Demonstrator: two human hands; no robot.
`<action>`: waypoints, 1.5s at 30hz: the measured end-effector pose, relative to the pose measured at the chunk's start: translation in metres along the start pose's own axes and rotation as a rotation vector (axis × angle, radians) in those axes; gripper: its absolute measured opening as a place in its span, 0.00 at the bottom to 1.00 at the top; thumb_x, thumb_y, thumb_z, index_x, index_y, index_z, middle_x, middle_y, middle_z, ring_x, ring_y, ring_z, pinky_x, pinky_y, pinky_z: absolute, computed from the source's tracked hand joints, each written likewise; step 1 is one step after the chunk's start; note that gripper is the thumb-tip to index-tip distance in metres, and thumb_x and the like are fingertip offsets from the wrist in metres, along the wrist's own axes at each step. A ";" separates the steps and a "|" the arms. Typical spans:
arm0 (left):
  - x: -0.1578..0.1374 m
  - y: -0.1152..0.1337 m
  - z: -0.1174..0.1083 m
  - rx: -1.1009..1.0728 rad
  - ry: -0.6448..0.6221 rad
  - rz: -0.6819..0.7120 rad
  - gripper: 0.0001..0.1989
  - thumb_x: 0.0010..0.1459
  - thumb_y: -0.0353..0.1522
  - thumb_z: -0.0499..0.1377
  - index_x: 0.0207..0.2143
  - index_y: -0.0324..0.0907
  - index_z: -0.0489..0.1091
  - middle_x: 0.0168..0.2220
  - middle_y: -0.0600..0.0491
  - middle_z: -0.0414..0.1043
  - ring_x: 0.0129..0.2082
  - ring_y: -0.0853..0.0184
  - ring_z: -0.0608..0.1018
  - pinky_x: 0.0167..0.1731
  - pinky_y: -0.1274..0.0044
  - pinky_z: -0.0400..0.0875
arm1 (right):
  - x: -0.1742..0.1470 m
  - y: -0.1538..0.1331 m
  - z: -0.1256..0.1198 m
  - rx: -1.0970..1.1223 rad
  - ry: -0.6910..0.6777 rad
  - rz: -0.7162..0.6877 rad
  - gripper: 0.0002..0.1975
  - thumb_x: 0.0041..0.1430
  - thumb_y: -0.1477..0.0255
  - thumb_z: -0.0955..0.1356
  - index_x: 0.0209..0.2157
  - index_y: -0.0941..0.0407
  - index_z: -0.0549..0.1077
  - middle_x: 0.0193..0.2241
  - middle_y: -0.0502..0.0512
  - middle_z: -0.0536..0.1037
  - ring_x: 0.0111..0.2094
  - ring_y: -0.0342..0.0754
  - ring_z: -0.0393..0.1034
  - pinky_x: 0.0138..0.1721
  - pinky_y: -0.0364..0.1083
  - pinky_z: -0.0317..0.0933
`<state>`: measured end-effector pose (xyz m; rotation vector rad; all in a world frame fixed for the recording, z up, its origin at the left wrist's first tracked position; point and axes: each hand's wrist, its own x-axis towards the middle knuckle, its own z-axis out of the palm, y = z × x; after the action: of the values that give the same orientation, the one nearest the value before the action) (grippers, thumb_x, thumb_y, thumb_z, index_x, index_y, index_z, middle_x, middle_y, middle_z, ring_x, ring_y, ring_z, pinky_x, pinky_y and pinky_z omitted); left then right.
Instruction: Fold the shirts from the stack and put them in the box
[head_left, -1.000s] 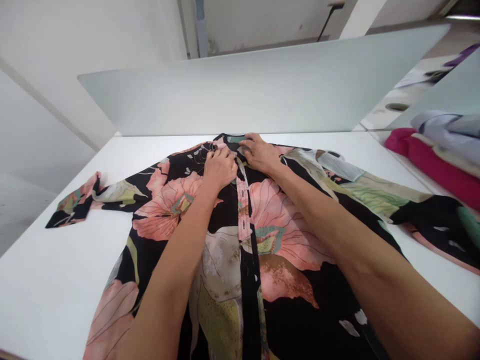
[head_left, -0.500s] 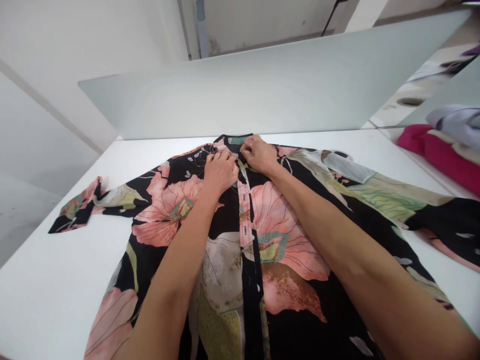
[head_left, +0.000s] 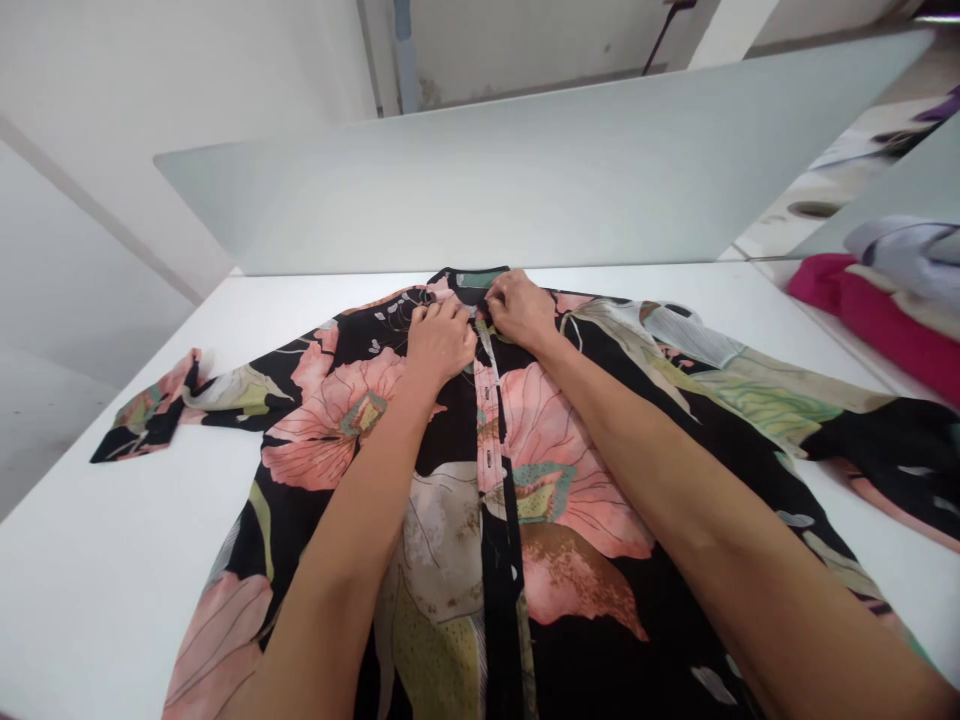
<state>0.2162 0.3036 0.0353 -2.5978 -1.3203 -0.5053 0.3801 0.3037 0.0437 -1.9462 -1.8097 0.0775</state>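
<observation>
A black blouse (head_left: 442, 430) with large pink flowers and pale green leaves lies spread face up, its collar at the far end and both sleeves out to the sides. My left hand (head_left: 441, 338) is closed on the front edge just below the collar, on the left of the opening. Across the opening, my right hand (head_left: 523, 308) pinches the collar edge on the right. The fingertips of both hands are partly hidden. Below them runs a pink placket with buttonholes, down the middle between my forearms.
The blouse rests on a white table (head_left: 82, 570). A frosted panel (head_left: 450, 190) rises along the table's back edge. Bright pink cloth (head_left: 862, 310) and light grey cloth (head_left: 911, 255) are heaped at the right, beyond a seam in the tabletop.
My right hand has shifted very slightly to the right along the collar. The left hand stays almost in place, and the view has tilted a little.
</observation>
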 end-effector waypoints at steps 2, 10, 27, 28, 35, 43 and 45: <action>0.000 0.000 0.000 -0.004 0.006 0.000 0.18 0.70 0.32 0.50 0.54 0.44 0.76 0.53 0.41 0.78 0.55 0.50 0.76 0.56 0.59 0.62 | 0.000 0.000 0.000 -0.003 0.002 0.007 0.16 0.68 0.73 0.60 0.46 0.56 0.77 0.58 0.66 0.73 0.52 0.60 0.71 0.55 0.56 0.65; 0.000 0.000 -0.001 0.003 -0.004 0.005 0.19 0.71 0.33 0.50 0.57 0.43 0.74 0.55 0.41 0.77 0.56 0.50 0.75 0.57 0.60 0.62 | 0.000 0.001 0.001 0.004 0.004 -0.014 0.16 0.69 0.71 0.60 0.45 0.55 0.78 0.58 0.64 0.73 0.50 0.60 0.71 0.52 0.55 0.66; 0.000 0.000 0.001 -0.003 -0.003 0.019 0.22 0.71 0.33 0.47 0.57 0.44 0.76 0.56 0.40 0.75 0.57 0.49 0.74 0.59 0.58 0.60 | -0.004 0.002 -0.005 -0.048 0.004 -0.030 0.19 0.69 0.69 0.61 0.53 0.57 0.77 0.60 0.67 0.72 0.53 0.62 0.72 0.54 0.57 0.67; 0.000 0.000 0.001 -0.016 -0.009 0.017 0.22 0.71 0.34 0.46 0.58 0.43 0.76 0.57 0.39 0.75 0.58 0.49 0.73 0.59 0.58 0.60 | -0.007 0.004 -0.010 -0.048 0.020 -0.035 0.20 0.68 0.68 0.61 0.56 0.58 0.76 0.62 0.68 0.70 0.52 0.63 0.72 0.54 0.58 0.67; -0.006 0.005 -0.018 -0.114 -0.093 -0.035 0.24 0.72 0.36 0.45 0.61 0.44 0.72 0.64 0.39 0.69 0.64 0.48 0.70 0.64 0.58 0.57 | -0.062 0.028 -0.075 -0.084 0.027 -0.113 0.18 0.67 0.66 0.64 0.54 0.54 0.78 0.62 0.63 0.72 0.51 0.59 0.72 0.53 0.56 0.66; -0.048 0.018 -0.083 -0.027 -0.114 -0.047 0.20 0.72 0.34 0.46 0.55 0.41 0.75 0.59 0.40 0.73 0.60 0.50 0.74 0.59 0.61 0.63 | -0.147 0.032 -0.113 -0.092 -0.113 -0.204 0.17 0.63 0.68 0.66 0.49 0.53 0.82 0.53 0.59 0.80 0.43 0.55 0.76 0.45 0.51 0.67; -0.064 0.021 -0.092 -0.011 -0.158 -0.033 0.20 0.72 0.34 0.46 0.53 0.41 0.76 0.57 0.41 0.75 0.58 0.51 0.76 0.56 0.62 0.67 | -0.162 0.026 -0.118 -0.088 -0.160 -0.198 0.17 0.62 0.67 0.67 0.50 0.53 0.82 0.49 0.58 0.82 0.42 0.55 0.77 0.44 0.51 0.67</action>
<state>0.1781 0.2144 0.0957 -2.6768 -1.4130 -0.3184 0.4260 0.1133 0.0940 -1.8537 -2.1344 0.0927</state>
